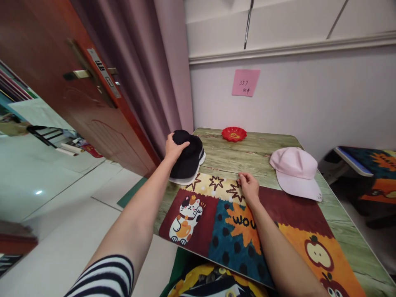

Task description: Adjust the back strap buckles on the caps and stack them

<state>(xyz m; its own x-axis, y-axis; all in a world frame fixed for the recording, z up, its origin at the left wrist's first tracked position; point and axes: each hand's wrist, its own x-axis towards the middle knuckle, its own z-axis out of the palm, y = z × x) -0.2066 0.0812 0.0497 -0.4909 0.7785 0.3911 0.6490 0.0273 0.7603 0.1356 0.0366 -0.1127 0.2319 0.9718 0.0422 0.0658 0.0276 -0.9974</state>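
We count two hands: left hand (175, 150), right hand (249, 188). Caps, three minimum: black cap (185, 166), one; pink cap (295, 166), one; white-brimmed cap (185, 180) under black, at least one, remainder hidden. We log: red scalloped dish (227, 136), one; pink note (246, 83), one; cat-printed mat (291, 206), one.

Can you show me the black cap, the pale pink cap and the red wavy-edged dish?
Black brimmed cap (191, 156): head view, on its upper surface.
Pale pink brimmed cap (295, 166): head view, on its crown.
Round red scalloped dish (225, 133): head view, on its rim's left side.
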